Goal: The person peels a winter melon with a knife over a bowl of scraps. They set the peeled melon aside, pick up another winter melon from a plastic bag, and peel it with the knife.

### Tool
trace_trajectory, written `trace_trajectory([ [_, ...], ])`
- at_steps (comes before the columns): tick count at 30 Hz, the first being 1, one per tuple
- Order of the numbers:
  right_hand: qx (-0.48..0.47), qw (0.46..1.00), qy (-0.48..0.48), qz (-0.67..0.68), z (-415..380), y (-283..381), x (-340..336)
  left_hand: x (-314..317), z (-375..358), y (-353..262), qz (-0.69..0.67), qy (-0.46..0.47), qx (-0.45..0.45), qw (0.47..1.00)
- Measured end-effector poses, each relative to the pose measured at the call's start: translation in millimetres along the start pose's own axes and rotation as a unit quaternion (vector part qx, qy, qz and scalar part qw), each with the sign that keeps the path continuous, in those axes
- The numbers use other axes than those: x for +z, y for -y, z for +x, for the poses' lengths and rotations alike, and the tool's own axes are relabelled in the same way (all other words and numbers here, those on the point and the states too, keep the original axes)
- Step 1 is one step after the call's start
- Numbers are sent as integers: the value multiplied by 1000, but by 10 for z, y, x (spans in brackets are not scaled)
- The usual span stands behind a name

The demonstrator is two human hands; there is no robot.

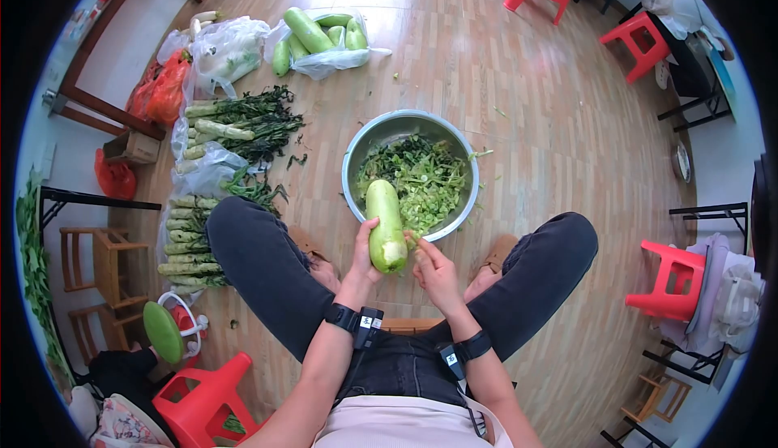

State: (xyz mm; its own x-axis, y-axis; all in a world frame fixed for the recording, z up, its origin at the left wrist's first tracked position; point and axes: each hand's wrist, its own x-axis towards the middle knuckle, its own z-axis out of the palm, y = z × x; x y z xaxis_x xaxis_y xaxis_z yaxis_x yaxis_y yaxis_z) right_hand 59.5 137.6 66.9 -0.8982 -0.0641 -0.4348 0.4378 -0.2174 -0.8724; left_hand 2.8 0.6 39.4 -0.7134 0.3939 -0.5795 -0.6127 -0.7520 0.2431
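My left hand (364, 251) is wrapped round a pale green gourd (384, 219), held upright with a lighter patch near its lower end. Just right of that end, my right hand (434, 270) is closed, its fingers pinched by a small greenish bit; whether they grip a tool I cannot make out. Beyond both hands a metal basin (352, 192) stands on the floor with chopped greens and peelings (433, 184) inside. The top of the gourd overlaps the near part of the basin.
Leafy stalks (223, 131) lie in rows at the left. Behind them are a bag of gourds (332, 60) and a red bag (166, 87). Red stools (668, 280) stand at the right, another red stool (207, 399) at lower left. My knees flank the basin.
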Motion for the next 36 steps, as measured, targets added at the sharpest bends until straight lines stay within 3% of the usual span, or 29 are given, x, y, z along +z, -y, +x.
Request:
trace_trajectory([
  [1, -85, 983, -27, -159, 1, -35, 14, 3, -3, -1, -2, -8, -2, 1000],
  [5, -105, 951, -6, -291, -76, 153, 42, -73, 12, -29, 29, -3, 12, 1000],
  [7, -108, 931, 15, -348, -87, 203, 23, -99, 16, -71, 74, 21, -24, 997],
  [20, -121, 934, -25, -334, -31, 83, 30, -47, -28, -40, 81, 20, -23, 996],
  [23, -90, 965, -65, -238, 35, -65, 3, -45, 17, -5, 62, -17, -26, 998],
  [24, 20, 996, -42, -72, 52, -58, -21, -36, 17, -3, 78, -24, -16, 997],
  [25, 129, 987, -17, 98, 61, -54, -42, -31, 13, -6, 93, -32, -5, 995],
  [29, 103, 987, 20, 121, 21, -11, -85, -41, 20, -10, 55, -4, -30, 998],
  [30, 1, 999, -4, -40, -11, -20, -53, -74, 30, -14, 51, -11, -32, 998],
  [31, -102, 974, -26, -199, -33, -17, -28, -104, 34, -15, 49, -19, -35, 998],
  [36, -103, 925, 2, -365, -147, 236, 28, -126, -7, -62, 105, -29, -10, 994],
])
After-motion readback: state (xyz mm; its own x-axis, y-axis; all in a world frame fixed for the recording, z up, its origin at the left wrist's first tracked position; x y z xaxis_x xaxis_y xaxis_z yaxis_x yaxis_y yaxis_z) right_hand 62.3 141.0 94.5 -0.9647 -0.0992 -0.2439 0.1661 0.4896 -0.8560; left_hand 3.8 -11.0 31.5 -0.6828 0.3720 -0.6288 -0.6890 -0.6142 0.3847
